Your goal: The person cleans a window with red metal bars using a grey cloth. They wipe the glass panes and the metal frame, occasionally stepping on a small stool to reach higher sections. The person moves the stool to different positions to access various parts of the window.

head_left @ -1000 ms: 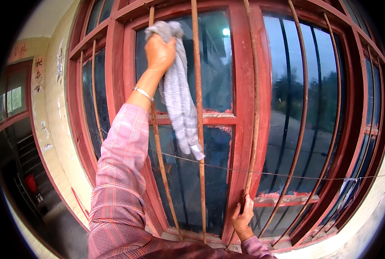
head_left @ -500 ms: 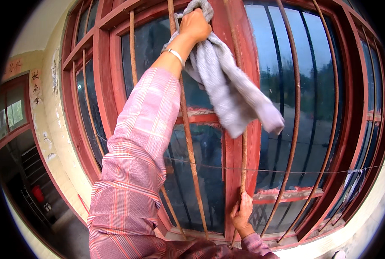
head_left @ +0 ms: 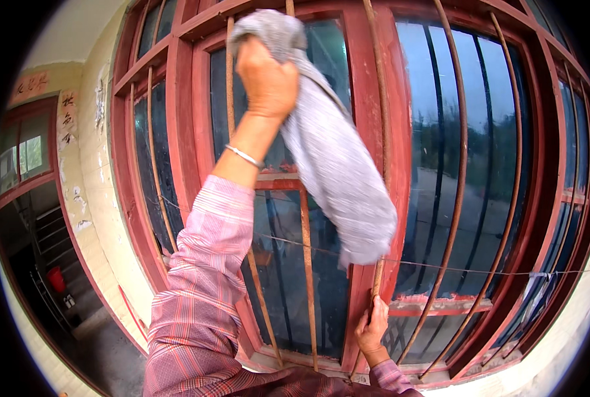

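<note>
High up in front of the window, my left hand [head_left: 266, 81] is closed round a bunched grey cloth [head_left: 340, 165]. The cloth's long end hangs down to the right, blurred by motion, across a rusty window bar [head_left: 307, 284] and the red frame post. Lower down on the right, my right hand [head_left: 372, 331] is wrapped round another rusty bar [head_left: 383, 119] near its bottom end. Whether the cloth touches the glass or the bars cannot be made out.
Upright bars stand before the dark window panes [head_left: 434, 165] in red frames [head_left: 182, 126]. A thin wire [head_left: 467, 270] runs across the bars. To the left are a peeling yellow wall [head_left: 96, 192] and a doorway with a red bucket-like object [head_left: 56, 279] inside.
My left hand has moved left and down with the cloth, whose hanging end now reaches lower. My right hand keeps its hold on the bar. The view has shifted slightly.
</note>
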The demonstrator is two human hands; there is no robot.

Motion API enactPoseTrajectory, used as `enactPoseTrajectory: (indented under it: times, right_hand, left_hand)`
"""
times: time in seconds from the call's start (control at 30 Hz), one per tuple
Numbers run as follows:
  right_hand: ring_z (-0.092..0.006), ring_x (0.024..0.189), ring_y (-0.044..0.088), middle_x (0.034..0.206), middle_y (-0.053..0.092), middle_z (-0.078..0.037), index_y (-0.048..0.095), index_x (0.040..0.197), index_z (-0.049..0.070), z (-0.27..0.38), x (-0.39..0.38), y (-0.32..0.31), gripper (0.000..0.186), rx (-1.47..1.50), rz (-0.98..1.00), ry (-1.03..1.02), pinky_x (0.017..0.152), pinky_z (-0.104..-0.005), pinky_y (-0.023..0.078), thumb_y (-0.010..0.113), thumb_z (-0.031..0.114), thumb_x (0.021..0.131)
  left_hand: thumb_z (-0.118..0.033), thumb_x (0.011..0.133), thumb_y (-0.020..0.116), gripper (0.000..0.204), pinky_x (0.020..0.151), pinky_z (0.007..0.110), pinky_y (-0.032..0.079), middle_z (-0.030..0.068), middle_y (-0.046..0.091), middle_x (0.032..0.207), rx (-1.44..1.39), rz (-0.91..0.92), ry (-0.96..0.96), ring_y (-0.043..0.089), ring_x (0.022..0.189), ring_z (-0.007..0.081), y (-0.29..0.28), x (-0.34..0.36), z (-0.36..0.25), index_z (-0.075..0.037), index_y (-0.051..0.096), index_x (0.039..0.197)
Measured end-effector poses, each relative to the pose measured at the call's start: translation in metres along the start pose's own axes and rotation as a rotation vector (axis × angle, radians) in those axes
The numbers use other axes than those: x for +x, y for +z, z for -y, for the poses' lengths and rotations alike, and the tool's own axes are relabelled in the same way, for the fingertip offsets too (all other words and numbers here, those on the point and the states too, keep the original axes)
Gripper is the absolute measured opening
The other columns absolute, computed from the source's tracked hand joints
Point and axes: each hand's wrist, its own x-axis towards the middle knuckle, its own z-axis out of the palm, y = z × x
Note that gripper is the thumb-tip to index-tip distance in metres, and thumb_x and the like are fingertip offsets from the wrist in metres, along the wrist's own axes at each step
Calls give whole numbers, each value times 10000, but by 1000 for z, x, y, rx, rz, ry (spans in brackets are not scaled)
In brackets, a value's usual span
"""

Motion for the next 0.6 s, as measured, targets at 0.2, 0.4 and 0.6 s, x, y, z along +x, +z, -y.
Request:
enactPoseTrajectory:
  times: [0.2,0.4,0.6]
  right_hand:
    - [-399,1008,514,1147,530,-221,406,1258,-11,-1,-2,7,555,44,22,-50,876,-456,425,537,-66,722]
    - [-407,972,522,1168,528,-246,344,1304,-36,-11,-3,9,643,-13,-41,-129,860,-445,432,479,-118,681]
    - [-401,964,516,1131,530,-226,354,1287,-5,-8,-3,13,620,-28,-24,-89,817,-471,431,517,-96,696]
  left_hand:
    - [40,649,559,304,773,459,439,222,565,929,221,369,113,532,905,424,18,-13,101,-23,508,942]
    - [-6,666,480,263,800,471,434,219,568,926,48,681,355,525,922,417,52,4,124,-15,534,923]
    - [-106,726,559,263,837,447,424,230,573,949,54,880,282,522,938,410,30,10,117,-4,543,967]
